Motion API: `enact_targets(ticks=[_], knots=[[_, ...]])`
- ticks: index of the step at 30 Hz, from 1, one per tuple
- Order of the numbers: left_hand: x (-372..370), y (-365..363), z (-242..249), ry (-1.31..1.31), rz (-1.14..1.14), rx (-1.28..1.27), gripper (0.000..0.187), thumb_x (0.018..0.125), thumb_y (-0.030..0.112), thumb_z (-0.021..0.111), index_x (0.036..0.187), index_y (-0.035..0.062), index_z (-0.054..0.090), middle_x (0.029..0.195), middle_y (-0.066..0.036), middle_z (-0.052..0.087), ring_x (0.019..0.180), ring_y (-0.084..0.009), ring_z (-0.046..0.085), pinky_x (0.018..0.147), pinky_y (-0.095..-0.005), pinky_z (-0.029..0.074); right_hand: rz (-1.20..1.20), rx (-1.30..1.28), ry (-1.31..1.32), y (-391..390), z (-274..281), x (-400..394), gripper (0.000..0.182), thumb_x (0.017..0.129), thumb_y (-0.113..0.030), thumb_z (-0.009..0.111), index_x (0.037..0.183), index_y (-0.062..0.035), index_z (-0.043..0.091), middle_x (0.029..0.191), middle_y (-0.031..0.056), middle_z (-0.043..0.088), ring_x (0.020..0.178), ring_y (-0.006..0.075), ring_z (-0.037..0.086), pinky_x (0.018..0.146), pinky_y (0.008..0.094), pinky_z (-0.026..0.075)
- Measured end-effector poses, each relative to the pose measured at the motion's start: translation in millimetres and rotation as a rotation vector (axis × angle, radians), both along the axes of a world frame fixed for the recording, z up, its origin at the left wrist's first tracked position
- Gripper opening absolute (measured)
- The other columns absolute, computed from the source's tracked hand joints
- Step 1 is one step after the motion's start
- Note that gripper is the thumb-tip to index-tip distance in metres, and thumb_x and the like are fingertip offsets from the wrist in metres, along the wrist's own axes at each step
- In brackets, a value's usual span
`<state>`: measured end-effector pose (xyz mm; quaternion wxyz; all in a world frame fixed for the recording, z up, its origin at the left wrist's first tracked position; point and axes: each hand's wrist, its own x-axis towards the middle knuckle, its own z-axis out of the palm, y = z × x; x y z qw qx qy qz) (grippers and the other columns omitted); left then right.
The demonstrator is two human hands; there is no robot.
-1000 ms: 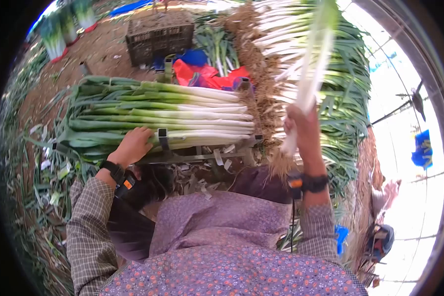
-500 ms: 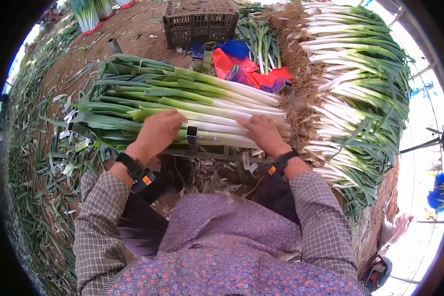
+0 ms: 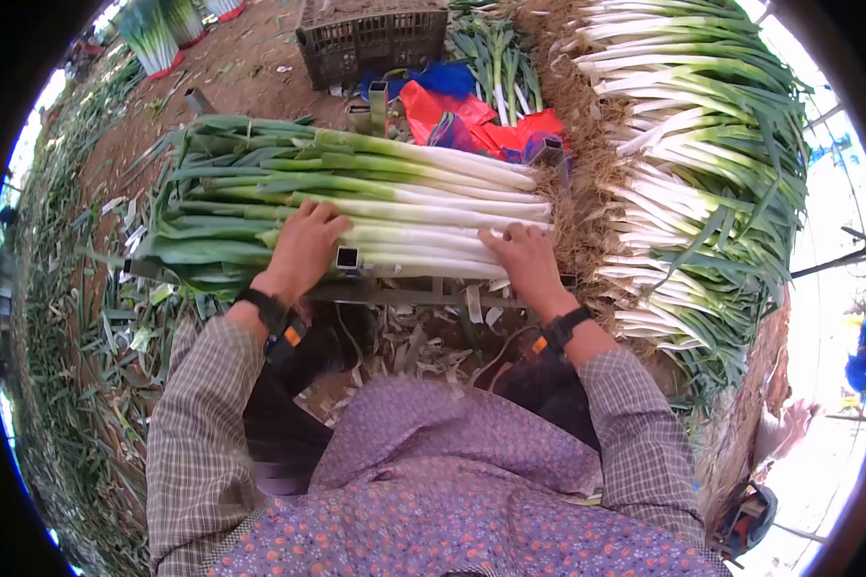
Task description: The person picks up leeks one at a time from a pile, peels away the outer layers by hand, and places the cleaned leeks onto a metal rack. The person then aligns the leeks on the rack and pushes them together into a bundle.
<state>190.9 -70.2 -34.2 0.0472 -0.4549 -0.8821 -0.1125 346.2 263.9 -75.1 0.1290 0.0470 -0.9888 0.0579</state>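
A broad layer of leeks (image 3: 423, 211) lies across a metal frame (image 3: 404, 291) before me, green leaves to the left and white ends with roots to the right. On its near side, my left hand (image 3: 308, 246) rests over the stalks where green turns to white, fingers bent but not closed round any stalk. Close to the root ends, my right hand (image 3: 527, 262) touches the white stalks from above, its fingers slightly apart. Each wrist wears a dark band. A square metal post (image 3: 347, 258) stands between the hands at the near edge.
To the right lies a long pile of leeks (image 3: 683, 183), roots facing me. Behind the frame are a dark plastic crate (image 3: 370, 48), red plastic (image 3: 491, 133) and smaller leeks (image 3: 498, 67). Upright frame posts (image 3: 378, 106) stick up. Leaf scraps (image 3: 77, 385) litter the left ground.
My left hand has come down onto the stalks, its fingers more bent. My right hand has shifted slightly right on the white ends. The leeks look more evenly laid, and the view has shifted slightly.
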Motion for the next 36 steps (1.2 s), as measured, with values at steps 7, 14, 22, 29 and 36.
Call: enact_targets(ticks=[7,14,22,29,36], knots=[[-8,5,-10,0.010,0.035,0.077,0.030,0.069,0.007,0.072,0.096,0.0146,0.060,0.103,-0.006,0.058,0.105,-0.0320,0.053,0.086,-0.0444,0.047,0.012,-0.201,0.051,10,2,-1,0.038,0.077,-0.007,0.064,0.114,-0.0142,0.061,0.095,0.0114,0.055,0.090,0.0321,0.056,0.079,0.0432,0.047],[-6,6,-9,0.021,0.038,0.093,0.030,0.070,0.005,0.070,0.098,0.0129,0.062,0.104,-0.006,0.059,0.102,-0.0324,0.054,0.085,-0.0437,0.047,-0.029,-0.026,-0.053,-3,-15,20,0.022,0.076,-0.006,0.061,0.097,-0.0099,0.055,0.094,0.0108,0.055,0.090,0.0311,0.058,0.072,0.0414,0.051],[8,11,-1,0.037,0.046,0.034,0.029,0.074,0.004,0.061,0.102,0.0104,0.060,0.109,-0.011,0.058,0.110,-0.0345,0.051,0.092,-0.0442,0.043,-0.009,-0.079,0.143,-2,-29,28,0.020,0.078,-0.007,0.057,0.095,-0.0129,0.063,0.092,0.0091,0.055,0.094,0.0293,0.055,0.076,0.0413,0.045],[7,9,-3,0.064,-0.003,0.000,0.023,0.074,0.009,0.063,0.097,0.0085,0.059,0.103,-0.013,0.055,0.105,-0.0360,0.050,0.088,-0.0465,0.041,0.044,-0.546,-0.761,48,76,24,0.039,0.080,-0.022,0.065,0.116,-0.0064,0.061,0.106,0.0170,0.067,0.100,0.0317,0.063,0.084,0.0414,0.049],[-19,31,-17,0.175,-0.087,0.020,0.015,0.074,0.012,0.063,0.073,0.0055,0.049,0.083,-0.014,0.046,0.086,-0.0348,0.045,0.076,-0.0449,0.036,-0.822,-1.046,-0.129,234,76,167,0.029,0.090,-0.022,0.058,0.111,-0.0032,0.061,0.092,0.0060,0.065,0.078,0.0142,0.063,0.069,0.0292,0.052]])
